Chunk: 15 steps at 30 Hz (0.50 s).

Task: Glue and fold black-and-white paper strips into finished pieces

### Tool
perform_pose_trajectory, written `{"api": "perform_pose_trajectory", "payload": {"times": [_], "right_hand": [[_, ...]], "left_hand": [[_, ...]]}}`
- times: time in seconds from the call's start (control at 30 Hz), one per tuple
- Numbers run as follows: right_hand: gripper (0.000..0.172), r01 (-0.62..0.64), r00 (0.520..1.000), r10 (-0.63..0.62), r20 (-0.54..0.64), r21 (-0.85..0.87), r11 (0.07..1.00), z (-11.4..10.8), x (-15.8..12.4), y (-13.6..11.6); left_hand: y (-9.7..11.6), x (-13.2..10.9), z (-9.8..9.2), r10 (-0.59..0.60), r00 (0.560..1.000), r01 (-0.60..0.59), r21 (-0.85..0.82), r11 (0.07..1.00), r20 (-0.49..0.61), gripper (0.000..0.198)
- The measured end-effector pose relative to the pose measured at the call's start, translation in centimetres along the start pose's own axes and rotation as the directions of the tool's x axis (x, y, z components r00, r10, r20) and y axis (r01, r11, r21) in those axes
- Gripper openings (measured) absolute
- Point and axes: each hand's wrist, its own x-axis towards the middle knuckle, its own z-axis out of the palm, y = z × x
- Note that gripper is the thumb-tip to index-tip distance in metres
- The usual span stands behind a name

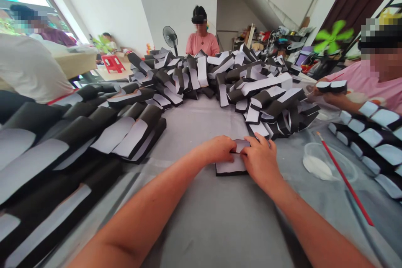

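On the table in front of me lies a small black-and-white folded paper piece [231, 167], white face up with a black edge toward me. My left hand [222, 148] grips its left side, the fingers curled over it. From the right, my right hand [260, 155] pinches the same piece, thumb against the white face and the other fingers raised and bent. Part of the piece is hidden beneath both hands. A heap of similar black-and-white folded pieces [264, 83] rises just beyond my hands.
More folded pieces [132, 134] are stacked at left. At right, a red-handled brush [345, 180] rests across a clear plastic bowl [309, 150] of white paste. Co-workers sit across [202, 44] and at right [370, 83], the latter holding a folded piece [331, 86] near stacked pieces [373, 142].
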Motion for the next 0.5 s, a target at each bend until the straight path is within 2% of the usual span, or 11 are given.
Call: {"api": "perform_pose_trajectory", "payload": {"times": [0.2, 0.37, 0.5], "right_hand": [[0.023, 0.014, 1.0, -0.014, -0.028, 0.01, 1.0, 0.2, 0.0, 0.1], [0.023, 0.031, 0.999, -0.031, -0.045, -0.007, 1.0, 0.3, 0.0, 0.2], [0.022, 0.036, 0.998, -0.036, -0.054, -0.014, 0.999, 0.4, -0.1, 0.2]], "left_hand": [[-0.1, -0.1, 0.2, 0.014, 1.0, -0.014, 0.004, 1.0, -0.002, 0.016], [0.6, 0.2, 1.2, 0.064, 0.988, -0.067, -0.015, 0.998, -0.143, 0.022], [1.1, 0.4, 2.0, 0.031, 0.98, -0.033, -0.011, 0.999, -0.199, 0.027]]}}
